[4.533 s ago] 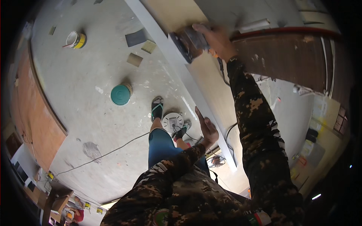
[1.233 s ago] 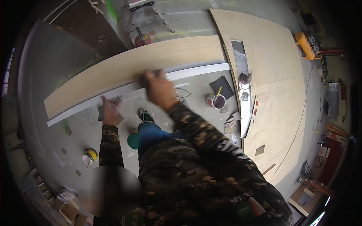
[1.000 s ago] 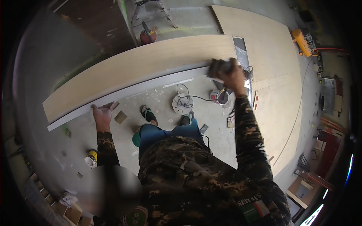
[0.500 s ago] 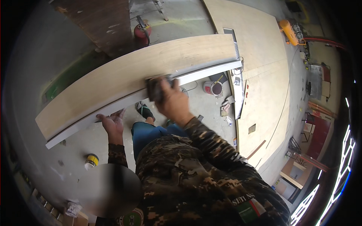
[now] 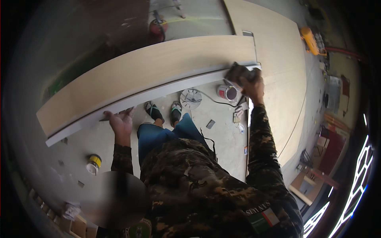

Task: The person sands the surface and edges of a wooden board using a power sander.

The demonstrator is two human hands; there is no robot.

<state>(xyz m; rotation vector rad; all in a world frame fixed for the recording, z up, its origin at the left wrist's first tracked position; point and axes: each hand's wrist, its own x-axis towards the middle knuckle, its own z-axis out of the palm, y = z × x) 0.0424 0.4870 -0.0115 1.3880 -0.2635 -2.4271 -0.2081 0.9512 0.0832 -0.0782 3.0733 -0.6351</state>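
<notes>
A long pale wooden board (image 5: 158,55) with a white edge strip (image 5: 147,95) lies across in front of me. Around a dark, blocky sander (image 5: 237,74) my right hand (image 5: 252,85) is closed, with the tool resting on the strip near the board's right end. Toward the left end, my left hand (image 5: 120,119) grips the board's near edge from below; its fingertips are partly hidden beneath the strip. A dark cord (image 5: 218,102) runs below the sander, past a round pale disc (image 5: 191,98) on the floor.
An open paint can (image 5: 227,92) stands below the sander. A large plywood sheet (image 5: 281,79) spreads out on the right. At the lower left is a yellow-banded can (image 5: 94,163). Beyond the board stands a red fire extinguisher (image 5: 158,28); my sandalled feet (image 5: 152,111) are below the strip.
My right hand has slid the sander along the strip from the middle to the right end. My left hand stays at about the same place on the edge.
</notes>
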